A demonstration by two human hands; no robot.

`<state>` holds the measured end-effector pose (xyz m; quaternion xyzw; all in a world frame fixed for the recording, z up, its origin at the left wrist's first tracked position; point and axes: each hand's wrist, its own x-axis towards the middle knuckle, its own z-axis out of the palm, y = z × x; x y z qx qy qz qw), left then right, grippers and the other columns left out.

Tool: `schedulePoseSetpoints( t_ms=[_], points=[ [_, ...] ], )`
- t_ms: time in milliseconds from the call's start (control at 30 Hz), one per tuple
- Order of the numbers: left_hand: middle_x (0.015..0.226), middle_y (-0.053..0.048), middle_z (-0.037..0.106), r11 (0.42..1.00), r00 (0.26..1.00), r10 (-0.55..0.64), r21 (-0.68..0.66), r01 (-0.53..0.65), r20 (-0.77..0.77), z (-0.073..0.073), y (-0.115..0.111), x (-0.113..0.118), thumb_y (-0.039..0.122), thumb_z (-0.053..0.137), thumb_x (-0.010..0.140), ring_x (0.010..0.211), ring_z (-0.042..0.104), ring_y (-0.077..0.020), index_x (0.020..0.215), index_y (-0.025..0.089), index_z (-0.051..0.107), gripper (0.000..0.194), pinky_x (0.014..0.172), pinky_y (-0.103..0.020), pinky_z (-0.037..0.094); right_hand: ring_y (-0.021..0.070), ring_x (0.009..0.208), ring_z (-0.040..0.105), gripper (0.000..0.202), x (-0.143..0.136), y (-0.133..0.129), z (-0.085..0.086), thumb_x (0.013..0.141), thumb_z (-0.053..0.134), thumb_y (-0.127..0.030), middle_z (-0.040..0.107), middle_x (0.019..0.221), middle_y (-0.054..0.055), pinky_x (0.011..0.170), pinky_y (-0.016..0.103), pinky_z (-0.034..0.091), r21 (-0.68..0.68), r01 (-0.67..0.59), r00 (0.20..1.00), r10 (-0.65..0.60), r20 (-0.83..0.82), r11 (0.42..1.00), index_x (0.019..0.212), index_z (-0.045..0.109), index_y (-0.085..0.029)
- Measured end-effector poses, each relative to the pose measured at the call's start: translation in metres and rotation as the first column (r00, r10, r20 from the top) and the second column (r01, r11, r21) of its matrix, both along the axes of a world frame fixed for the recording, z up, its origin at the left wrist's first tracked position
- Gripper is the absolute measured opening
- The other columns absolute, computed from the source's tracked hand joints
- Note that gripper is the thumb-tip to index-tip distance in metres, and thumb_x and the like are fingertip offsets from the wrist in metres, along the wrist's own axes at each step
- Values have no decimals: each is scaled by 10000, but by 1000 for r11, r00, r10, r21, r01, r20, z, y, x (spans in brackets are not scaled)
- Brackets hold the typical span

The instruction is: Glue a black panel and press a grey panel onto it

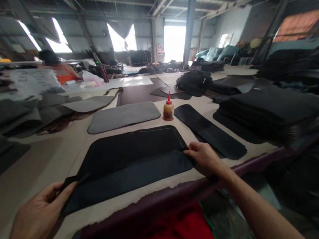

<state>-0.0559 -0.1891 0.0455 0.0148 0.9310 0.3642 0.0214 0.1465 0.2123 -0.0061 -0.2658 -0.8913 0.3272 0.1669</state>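
A large black fabric panel [133,158] with rounded corners lies flat on the table in front of me, its near strip folded over. My left hand [39,213] pinches the panel's near left corner. At the panel's right end my right hand [203,158] grips the folded edge. A small glue bottle [168,110] with a red cap stands upright just beyond the panel.
A grey panel [123,116] lies behind the black one, a long black strip [208,131] to the right. Stacks of black pieces [272,107] fill the right side. The table's dark purple edge [169,194] runs near me. A person in orange [60,70] works far left.
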Motion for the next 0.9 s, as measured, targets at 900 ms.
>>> schedulePoseSetpoints(
  t_ms=[900],
  points=[
    [796, 25, 718, 967, 1000, -5, -254, 4, -1, -15, -4, -12, 741, 478, 696, 782, 654, -268, 977, 311, 666, 547, 653, -298, 423, 138, 574, 462, 305, 1, 1, -1, 814, 605, -469, 475, 576, -44, 560, 275, 293, -7, 10, 1000, -10, 22, 1000, 668, 519, -216]
  ],
)
